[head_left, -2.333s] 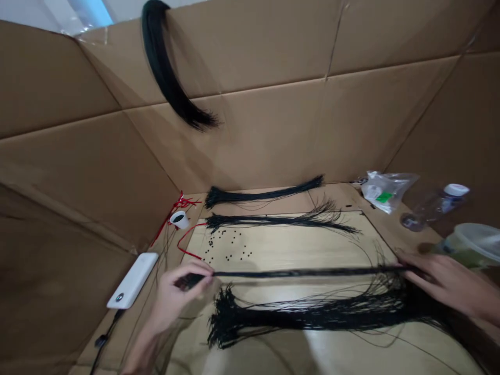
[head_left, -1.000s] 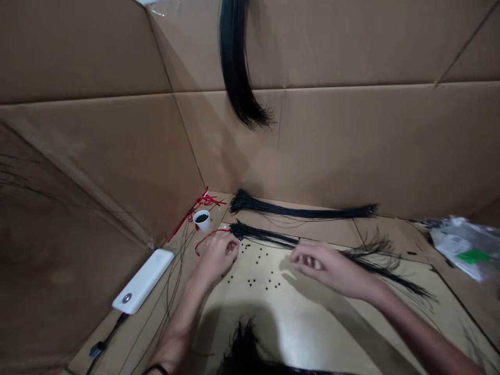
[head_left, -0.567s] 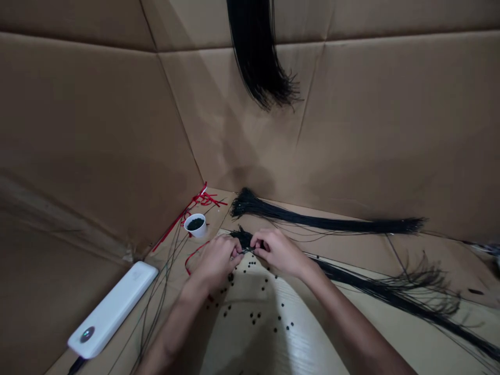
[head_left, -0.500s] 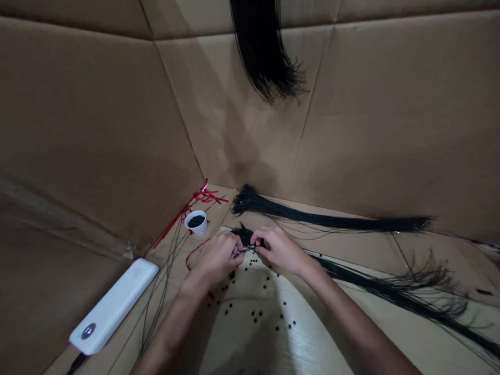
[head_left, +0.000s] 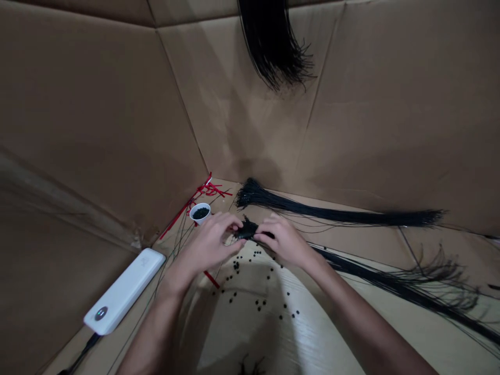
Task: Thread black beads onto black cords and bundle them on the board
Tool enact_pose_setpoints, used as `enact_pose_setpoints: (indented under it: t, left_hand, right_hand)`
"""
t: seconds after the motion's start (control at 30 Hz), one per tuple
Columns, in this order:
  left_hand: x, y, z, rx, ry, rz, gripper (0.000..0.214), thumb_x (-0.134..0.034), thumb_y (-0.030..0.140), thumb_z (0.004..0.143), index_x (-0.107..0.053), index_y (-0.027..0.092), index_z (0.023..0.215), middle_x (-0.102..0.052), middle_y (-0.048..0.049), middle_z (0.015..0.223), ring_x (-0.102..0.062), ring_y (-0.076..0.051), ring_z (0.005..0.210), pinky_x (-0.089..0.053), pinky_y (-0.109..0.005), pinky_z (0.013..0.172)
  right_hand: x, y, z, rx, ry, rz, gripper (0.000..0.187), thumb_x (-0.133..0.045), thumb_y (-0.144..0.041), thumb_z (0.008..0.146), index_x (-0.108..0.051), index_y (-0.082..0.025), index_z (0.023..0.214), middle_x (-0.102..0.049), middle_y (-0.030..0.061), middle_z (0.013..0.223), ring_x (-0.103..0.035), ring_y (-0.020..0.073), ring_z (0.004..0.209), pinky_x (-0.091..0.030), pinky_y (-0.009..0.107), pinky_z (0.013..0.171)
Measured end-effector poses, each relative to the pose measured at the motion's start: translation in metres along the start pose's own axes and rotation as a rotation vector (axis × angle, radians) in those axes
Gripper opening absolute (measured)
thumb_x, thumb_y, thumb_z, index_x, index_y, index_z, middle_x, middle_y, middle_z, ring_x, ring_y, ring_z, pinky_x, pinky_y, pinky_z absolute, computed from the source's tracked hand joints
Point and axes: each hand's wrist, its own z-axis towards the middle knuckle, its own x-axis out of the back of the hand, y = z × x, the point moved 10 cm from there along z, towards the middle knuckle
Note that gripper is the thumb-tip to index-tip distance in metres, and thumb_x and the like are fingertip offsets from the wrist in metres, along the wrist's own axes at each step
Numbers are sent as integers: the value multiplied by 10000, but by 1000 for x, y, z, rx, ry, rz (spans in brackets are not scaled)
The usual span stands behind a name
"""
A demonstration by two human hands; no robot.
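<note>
A bundle of thin black strands (head_left: 247, 229) lies between my hands, its knotted, frayed end pointing left. My right hand (head_left: 284, 240) pinches it from the right, thumb and fingers closed together. At the left end, my left hand (head_left: 209, 242) has its thumb and fingers parted, with the fingertips close to the strands; whether they touch is unclear. The bundle's long tail (head_left: 375, 284) runs out past my right forearm. Small black beads (head_left: 258, 303) are scattered on the pale board (head_left: 242, 325) below my hands. Just behind my left hand stands a white cup (head_left: 200, 213) of black beads.
Another black strand bundle (head_left: 332, 211) lies along the back wall, and a third (head_left: 275, 47) hangs from above. Red ribbon (head_left: 209, 187) sits in the corner. A white power bank (head_left: 125, 291) with a cable lies left. Cardboard walls (head_left: 375, 120) enclose the work surface.
My left hand has gone from a closed pinch to parted fingers at the bundle's end. My right hand stays on the bundle. The view has shifted slightly.
</note>
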Motion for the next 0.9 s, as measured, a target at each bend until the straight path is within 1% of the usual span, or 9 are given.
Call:
enact_pose_setpoints:
  t: [0.07,0.17,0.23,0.3,0.4,0.5,0.6,0.73,0.9]
  left_hand:
    - [10,-12,-4,32,28,-71,284,-779,370,887,-670,247,1118,-726,-19,1047,-654,-210,924,-503,-325,816]
    - [15,-24,-5,66,45,-24,162,-735,361,930,-679,226,1000,-703,-14,933,-630,-193,831,-474,-312,739]
    - [4,-21,-2,36,24,71,82,-683,294,960,-687,220,927,-699,-21,896,-628,-203,843,-460,-331,757]
    - [-14,-13,2,1,-9,145,52,-676,257,965,-696,221,934,-707,-33,926,-635,-224,885,-458,-352,777]
    - [-39,-2,6,-59,-16,247,31,-690,246,970,-702,223,986,-703,-58,1012,-632,-255,940,-460,-378,791]
    - [-51,4,6,-121,-10,332,50,-661,235,998,-707,219,986,-691,-71,1015,-612,-267,953,-449,-396,808]
    - [-45,7,6,-154,9,326,102,-632,262,1025,-714,225,976,-692,-60,991,-596,-260,950,-431,-399,821]
    - [-23,16,7,-182,51,244,110,-633,289,1033,-717,234,990,-711,-41,968,-589,-246,940,-415,-387,809]
    - [-8,19,8,-157,124,154,110,-626,287,1044,-721,244,1011,-708,-46,1015,-590,-244,979,-448,-385,842]
  right_hand:
    - [5,13,-1,-105,40,202,221,-672,-286,1035,-808,-221,872,-782,36,820,-657,214,771,-430,331,770]
    - [5,33,-4,-237,126,471,225,-710,-373,984,-814,-227,847,-800,35,802,-700,224,739,-466,339,744]
    - [4,43,-5,-281,188,548,265,-692,-439,972,-807,-214,893,-792,55,821,-717,233,743,-504,339,713]
    - [0,52,-6,-323,224,595,343,-637,-505,980,-783,-197,942,-760,61,807,-707,218,671,-521,328,634]
    - [-4,62,-7,-368,257,631,401,-589,-556,981,-751,-189,955,-704,41,772,-634,175,555,-474,297,525]
    - [-7,62,-6,-355,245,605,385,-603,-534,969,-777,-191,955,-687,23,744,-541,150,528,-399,286,507]
    - [-8,51,-3,-292,218,537,327,-635,-474,956,-816,-203,931,-704,33,782,-566,178,649,-415,313,620]
    - [-5,35,-1,-214,196,422,239,-657,-371,966,-816,-221,869,-720,55,869,-601,226,841,-403,360,806]
    - [-5,26,-1,-179,120,385,224,-653,-326,980,-760,-229,809,-738,45,838,-587,238,900,-378,364,871]
